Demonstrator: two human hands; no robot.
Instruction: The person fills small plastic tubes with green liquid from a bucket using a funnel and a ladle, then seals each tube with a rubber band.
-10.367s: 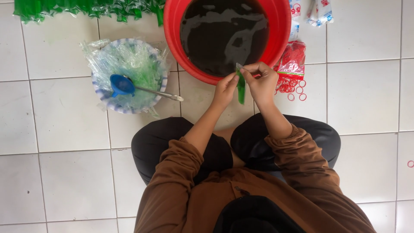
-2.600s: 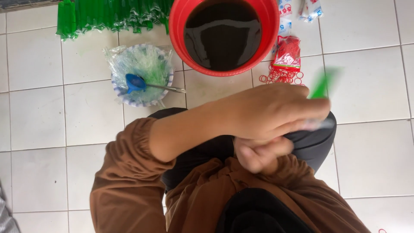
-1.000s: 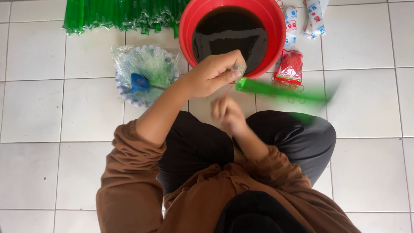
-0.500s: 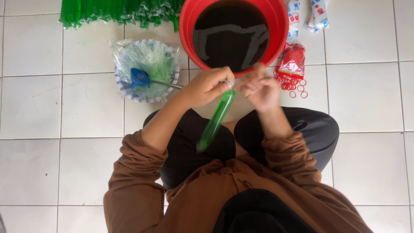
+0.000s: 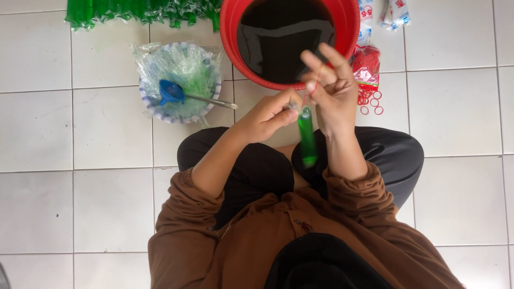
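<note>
We sit on a white tiled floor [image 5: 64, 176] with grey grout lines. A red bucket [image 5: 350, 27] of dark liquid stands on it in front of us. Left of the bucket, nearly touching it, rests a patterned bowl [image 5: 155, 109] full of clear plastic sleeves, with a blue funnel [image 5: 171, 92] on top. Further left of the bucket, along the far edge, lies a row of filled green tubes [image 5: 134, 10]. Right of the bucket lie a bag of red rubber bands [image 5: 367, 64], loose bands [image 5: 372, 103] and white packets [image 5: 393, 12].
</note>
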